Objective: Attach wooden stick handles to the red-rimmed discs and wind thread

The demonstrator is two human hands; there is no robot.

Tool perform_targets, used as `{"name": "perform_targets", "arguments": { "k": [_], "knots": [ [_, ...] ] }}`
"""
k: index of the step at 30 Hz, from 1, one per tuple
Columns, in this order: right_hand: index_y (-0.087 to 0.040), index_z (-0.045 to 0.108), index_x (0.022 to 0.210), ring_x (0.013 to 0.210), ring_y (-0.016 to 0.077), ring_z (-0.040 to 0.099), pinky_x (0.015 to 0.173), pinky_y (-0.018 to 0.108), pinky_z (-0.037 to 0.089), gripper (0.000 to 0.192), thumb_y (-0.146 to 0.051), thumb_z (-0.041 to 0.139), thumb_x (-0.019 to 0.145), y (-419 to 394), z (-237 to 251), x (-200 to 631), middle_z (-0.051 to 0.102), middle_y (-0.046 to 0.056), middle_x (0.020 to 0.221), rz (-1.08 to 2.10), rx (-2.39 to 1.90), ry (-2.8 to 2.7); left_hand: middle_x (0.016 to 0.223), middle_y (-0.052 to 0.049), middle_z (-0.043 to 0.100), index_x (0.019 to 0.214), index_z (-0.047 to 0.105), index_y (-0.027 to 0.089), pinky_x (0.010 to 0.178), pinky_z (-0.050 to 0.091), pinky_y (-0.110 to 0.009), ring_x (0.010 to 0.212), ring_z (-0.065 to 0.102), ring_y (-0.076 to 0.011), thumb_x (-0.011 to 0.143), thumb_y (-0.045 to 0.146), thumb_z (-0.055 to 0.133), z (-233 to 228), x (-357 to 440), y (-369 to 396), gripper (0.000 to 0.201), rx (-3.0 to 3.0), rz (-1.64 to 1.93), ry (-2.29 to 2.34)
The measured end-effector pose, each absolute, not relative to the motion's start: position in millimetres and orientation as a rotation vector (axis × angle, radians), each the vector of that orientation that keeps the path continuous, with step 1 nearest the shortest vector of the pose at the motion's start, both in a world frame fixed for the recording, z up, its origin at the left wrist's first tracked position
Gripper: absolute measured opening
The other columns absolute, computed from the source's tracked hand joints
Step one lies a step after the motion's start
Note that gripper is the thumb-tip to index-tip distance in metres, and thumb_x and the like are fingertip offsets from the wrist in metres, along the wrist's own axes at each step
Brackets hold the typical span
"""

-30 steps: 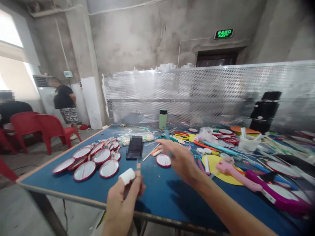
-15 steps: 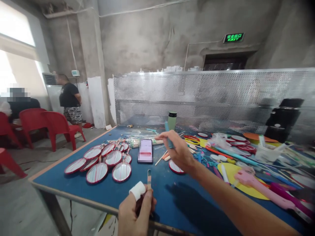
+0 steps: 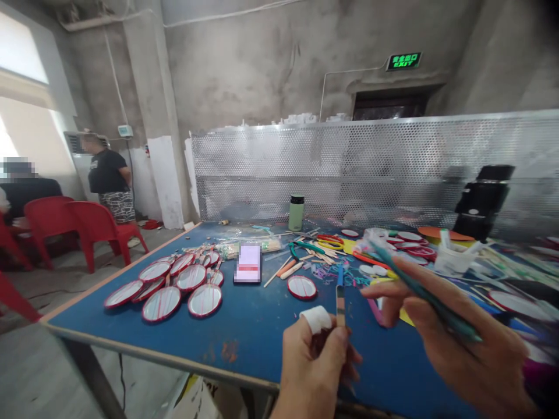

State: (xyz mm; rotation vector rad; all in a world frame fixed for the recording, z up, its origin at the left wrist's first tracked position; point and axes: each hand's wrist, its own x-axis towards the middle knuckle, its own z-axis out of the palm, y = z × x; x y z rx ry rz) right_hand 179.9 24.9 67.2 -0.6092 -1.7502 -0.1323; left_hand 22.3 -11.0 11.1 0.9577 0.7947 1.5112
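Beyond the counter's left edge stand red chairs (image 3: 94, 224), and a person in a black shirt (image 3: 108, 171) stands by the pillar further back. On the left part of the blue counter (image 3: 244, 337) lies a cluster of red-rimmed round mirrors (image 3: 174, 285), some overlapping each other. Just to their right a phone (image 3: 248, 263) lies flat with its screen lit, and near the far edge a green flask (image 3: 296, 212) stands upright. One single red-rimmed mirror (image 3: 302, 287) lies apart from the cluster, right of the phone.

Above the near edge, the left hand (image 3: 314, 366) is closed around a thin flat stick (image 3: 339, 302), pinching its lower end so that it stands upright; the stick's top is blue. A white wrap (image 3: 317, 319) covers one fingertip of that hand. Just to its right the right hand (image 3: 463, 337) grips a long teal stick (image 3: 419, 288), fingers curled around it, the stick slanting up and to the left above the counter. The two hands are close together but not touching.

The right half of the counter is strewn with coloured sticks, yellow scissors (image 3: 325, 241), more mirrors and a white cup (image 3: 452, 260) holding tools. A black machine (image 3: 480, 201) stands at the far right against the perforated metal screen (image 3: 371, 169).
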Motion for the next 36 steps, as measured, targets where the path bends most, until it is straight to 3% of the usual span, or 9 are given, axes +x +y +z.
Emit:
{"name": "perform_targets", "arguments": {
  "k": [3, 9, 12, 18, 24, 30, 36],
  "knots": [
    [-0.030, 0.064, 0.130, 0.052, 0.0128, 0.058, 0.051, 0.029, 0.052, 0.035, -0.028, 0.058, 0.095, 36.6, 51.5, 187.1, 0.072, 0.002, 0.084, -0.073, -0.605, -1.695, 0.060, -0.002, 0.066, 0.080, 0.062, 0.014, 0.041, 0.042, -0.018, 0.044, 0.055, -0.0092, 0.072, 0.060, 0.073, 9.1, 35.8, -1.3, 0.049, 0.962, 1.494, 0.757],
    [-0.021, 0.073, 0.094, 0.048, 0.0095, 0.052, 0.045, 0.024, 0.045, 0.009, -0.023, 0.066, 0.089, 46.5, 30.9, 185.4, 0.061, -0.002, 0.065, 0.053, -0.671, -1.487, 0.064, -0.002, 0.068, 0.081, 0.061, 0.013, 0.041, 0.043, -0.017, 0.046, 0.057, -0.0093, 0.077, 0.046, 0.073, -3.9, 42.4, 4.0, 0.036, 1.000, 1.449, 0.836],
    [-0.019, 0.072, 0.094, 0.044, 0.0088, 0.052, 0.040, 0.022, 0.043, 0.010, -0.023, 0.064, 0.090, 38.3, 31.4, 183.3, 0.062, -0.002, 0.065, 0.119, -0.687, -1.442, 0.064, -0.001, 0.068, 0.083, 0.060, 0.013, 0.043, 0.048, -0.019, 0.048, 0.060, -0.0103, 0.075, 0.039, 0.073, -3.8, 40.5, 7.0, 0.030, 1.003, 1.401, 0.799],
    [-0.019, 0.071, 0.099, 0.047, 0.0095, 0.059, 0.043, 0.021, 0.049, 0.014, -0.013, 0.062, 0.090, 21.8, 25.1, 177.2, 0.067, -0.001, 0.071, 0.078, -0.643, -1.488, 0.063, -0.002, 0.067, 0.077, 0.060, 0.012, 0.042, 0.050, -0.020, 0.047, 0.061, -0.0113, 0.075, 0.037, 0.072, -3.8, 36.9, 6.7, 0.027, 1.043, 1.361, 0.797],
    [-0.020, 0.068, 0.089, 0.060, 0.0111, 0.066, 0.058, 0.022, 0.054, 0.015, -0.008, 0.059, 0.087, 14.0, 16.1, 175.1, 0.067, -0.001, 0.070, -0.106, -0.642, -1.558, 0.062, -0.003, 0.067, 0.075, 0.062, 0.012, 0.044, 0.051, -0.021, 0.047, 0.061, -0.0120, 0.076, 0.041, 0.074, 0.2, 35.6, 0.6, 0.031, 1.067, 1.409, 0.891],
    [-0.019, 0.068, 0.091, 0.066, 0.0140, 0.069, 0.064, 0.025, 0.054, 0.016, -0.008, 0.057, 0.086, 2.9, 9.8, 179.1, 0.069, 0.000, 0.069, -0.178, -0.635, -1.647, 0.060, -0.003, 0.067, 0.073, 0.064, 0.012, 0.044, 0.051, -0.022, 0.046, 0.061, -0.0133, 0.073, 0.047, 0.076, 0.9, 36.3, -1.2, 0.037, 1.118, 1.414, 0.957],
    [-0.020, 0.066, 0.090, 0.065, 0.0112, 0.068, 0.066, 0.021, 0.053, 0.016, -0.008, 0.059, 0.084, 0.8, 9.2, 177.7, 0.071, -0.001, 0.074, -0.212, -0.635, -1.658, 0.060, -0.003, 0.067, 0.071, 0.064, 0.013, 0.046, 0.051, -0.024, 0.046, 0.061, -0.0137, 0.073, 0.045, 0.075, -0.3, 35.9, -3.9, 0.034, 1.140, 1.402, 0.978]
  ]
}}
